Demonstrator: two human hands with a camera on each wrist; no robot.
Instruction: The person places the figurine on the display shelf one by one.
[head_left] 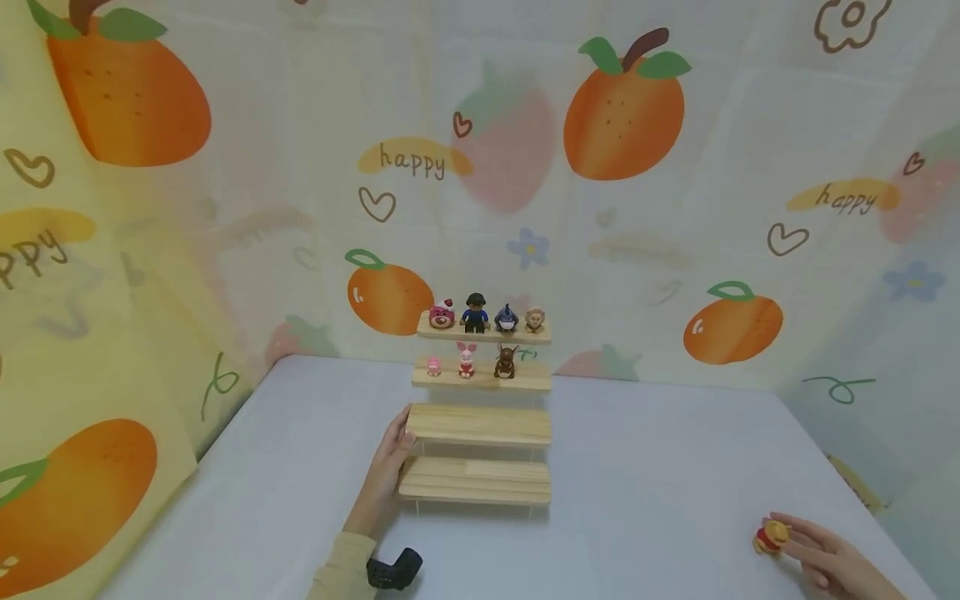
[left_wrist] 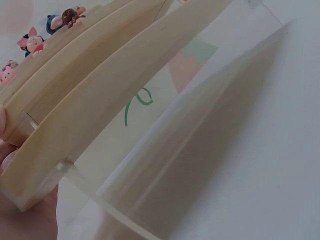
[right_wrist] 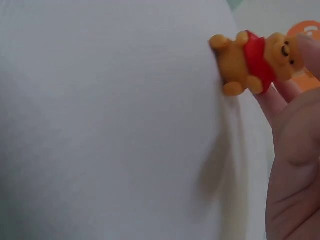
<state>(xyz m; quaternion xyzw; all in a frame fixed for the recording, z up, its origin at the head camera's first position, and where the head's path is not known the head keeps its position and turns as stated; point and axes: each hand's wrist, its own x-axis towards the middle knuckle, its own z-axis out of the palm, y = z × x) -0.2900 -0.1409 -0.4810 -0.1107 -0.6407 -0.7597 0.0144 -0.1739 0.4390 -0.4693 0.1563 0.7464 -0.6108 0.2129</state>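
In the head view my left hand (head_left: 392,454) grips the left end of a tiered wooden display shelf (head_left: 480,427), at its third board from the top. The left wrist view shows fingers and palm around the ends of the boards (left_wrist: 95,100). Far off at the lower right, my right hand (head_left: 834,558) pinches a small yellow bear figurine (head_left: 771,537) in a red shirt. Thumb and fingers hold it by the head, with the bear (right_wrist: 234,65) lying sideways in the right wrist view and its feet pointing away from the hand.
Several small figurines stand on the top board (head_left: 491,337). On the second board (head_left: 525,380) are a tiny pink figure (head_left: 433,367), a pink long-eared one (head_left: 466,362) and a brown one (head_left: 506,363). Fruit-printed cloth (head_left: 465,242) hangs behind the white tabletop (head_left: 645,483).
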